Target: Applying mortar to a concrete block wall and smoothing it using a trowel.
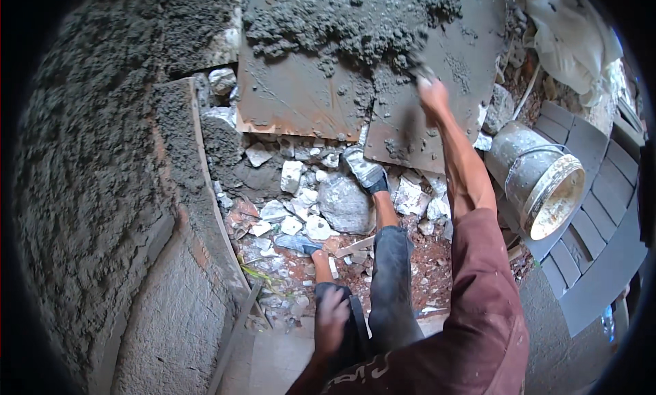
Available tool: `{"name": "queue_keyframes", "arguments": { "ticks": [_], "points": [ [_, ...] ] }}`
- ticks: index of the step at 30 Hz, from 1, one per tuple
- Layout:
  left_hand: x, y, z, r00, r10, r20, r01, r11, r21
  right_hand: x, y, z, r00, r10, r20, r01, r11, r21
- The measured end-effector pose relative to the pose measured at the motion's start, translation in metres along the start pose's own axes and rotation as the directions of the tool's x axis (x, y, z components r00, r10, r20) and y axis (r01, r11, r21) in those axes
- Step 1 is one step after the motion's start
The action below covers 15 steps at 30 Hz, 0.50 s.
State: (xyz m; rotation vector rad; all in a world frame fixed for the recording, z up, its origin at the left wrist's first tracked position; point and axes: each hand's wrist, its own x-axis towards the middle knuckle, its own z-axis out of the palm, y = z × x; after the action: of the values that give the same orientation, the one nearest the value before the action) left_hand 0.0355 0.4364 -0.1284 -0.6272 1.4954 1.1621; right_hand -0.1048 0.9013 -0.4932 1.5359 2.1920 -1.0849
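Observation:
My right hand (433,93) is closed on the handle of a trowel (418,65), whose blade is at the lower edge of a lumpy mass of wet grey mortar (355,22) on flat grey slabs (294,94). My left hand (331,320) is low in the view beside my bent leg, blurred, so its fingers cannot be made out. My feet, in grey footwear (362,166), are among white rocks and rubble below the slabs.
Rough wet mortar (82,135) covers the left side, bordered by a long strip (198,128). At right a splattered bucket (519,176) lies tipped on grey grooved panels (608,203). A pale sack (560,33) is at top right. Large stones (345,203) lie between.

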Motion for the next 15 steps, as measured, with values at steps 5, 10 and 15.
{"name": "queue_keyframes", "arguments": {
  "ticks": [5, 10, 15],
  "points": [
    [0.046, 0.067, 0.129, 0.988, 0.156, 0.011, -0.133, 0.796, 0.591, -0.036, -0.067, -0.03, 0.962, -0.243, 0.122, 0.272, 0.873, -0.405],
    [0.055, 0.065, 0.139, 0.953, 0.286, -0.099, -0.148, 0.727, 0.67, -0.017, -0.069, -0.047, 0.995, -0.097, -0.009, 0.096, 0.995, -0.034],
    [0.052, 0.066, 0.148, 0.956, 0.286, -0.069, -0.142, 0.654, 0.743, -0.03, -0.002, 0.016, 0.924, -0.319, 0.213, 0.302, 0.947, 0.107]
  ]
}}
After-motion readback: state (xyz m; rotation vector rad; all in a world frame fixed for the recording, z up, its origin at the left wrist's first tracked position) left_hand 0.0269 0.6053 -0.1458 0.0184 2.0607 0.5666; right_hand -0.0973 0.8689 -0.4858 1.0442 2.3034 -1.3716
